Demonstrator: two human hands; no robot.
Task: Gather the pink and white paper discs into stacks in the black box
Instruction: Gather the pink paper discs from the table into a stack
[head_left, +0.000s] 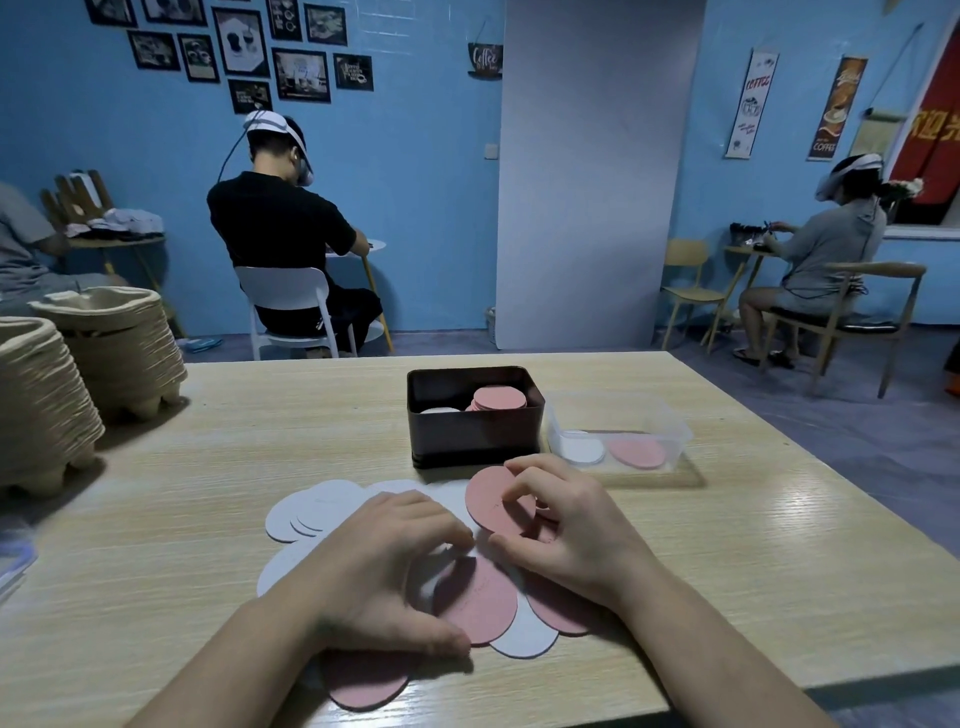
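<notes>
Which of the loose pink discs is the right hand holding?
The pink disc just in front of the black box, pinched by the right hand; the other pink discs lie flat nearer the person.

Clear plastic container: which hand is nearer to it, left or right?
Right. The right hand pinches a pink disc just in front of the clear plastic container; the left hand rests on the loose discs, farther to its left.
</notes>
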